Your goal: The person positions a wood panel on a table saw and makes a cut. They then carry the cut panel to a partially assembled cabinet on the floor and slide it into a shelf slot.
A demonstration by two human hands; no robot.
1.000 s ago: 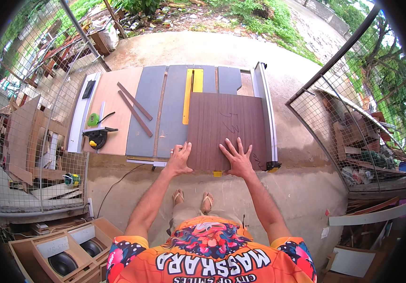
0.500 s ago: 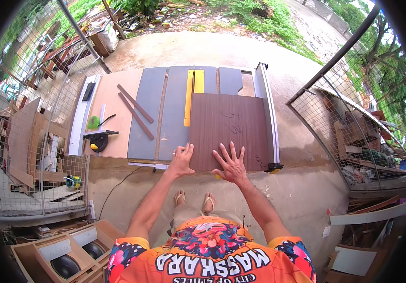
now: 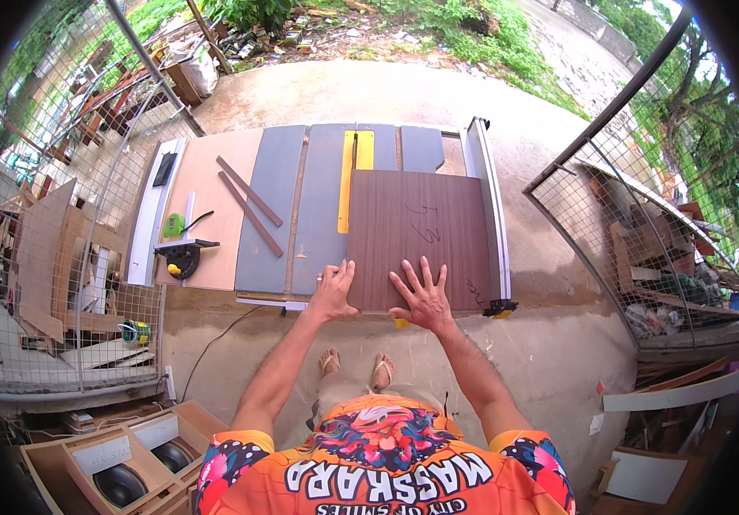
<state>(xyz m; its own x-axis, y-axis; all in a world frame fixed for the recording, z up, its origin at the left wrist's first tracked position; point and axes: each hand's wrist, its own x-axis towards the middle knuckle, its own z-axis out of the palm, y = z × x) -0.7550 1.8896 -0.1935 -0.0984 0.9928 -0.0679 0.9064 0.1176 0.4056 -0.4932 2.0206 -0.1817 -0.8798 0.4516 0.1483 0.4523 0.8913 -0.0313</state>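
Observation:
A dark brown wood-grain panel [image 3: 417,215] with hand-drawn marks lies flat on the grey table saw [image 3: 322,163]. Its right edge is against or very close to the metal rip fence [image 3: 491,206]. My left hand [image 3: 333,290] takes hold of the near left corner, fingers along the left edge and thumb at the near edge. Flat on the panel's near part rests my right hand [image 3: 425,297], fingers spread. The yellow throat plate [image 3: 344,210], with its dark slot, shows past the panel's far left corner; the panel covers part of it.
Two thin brown strips [image 3: 249,212] lie left of the throat plate. On the light wood extension [image 3: 202,257] are a green tape measure [image 3: 174,225] and a black miter gauge [image 3: 185,256]. Mesh gates [image 3: 99,257] flank the saw. A wooden speaker cabinet [image 3: 121,459] stands at lower left.
The whole view has shifted slightly. Both hands and the panel keep about the same places on the saw.

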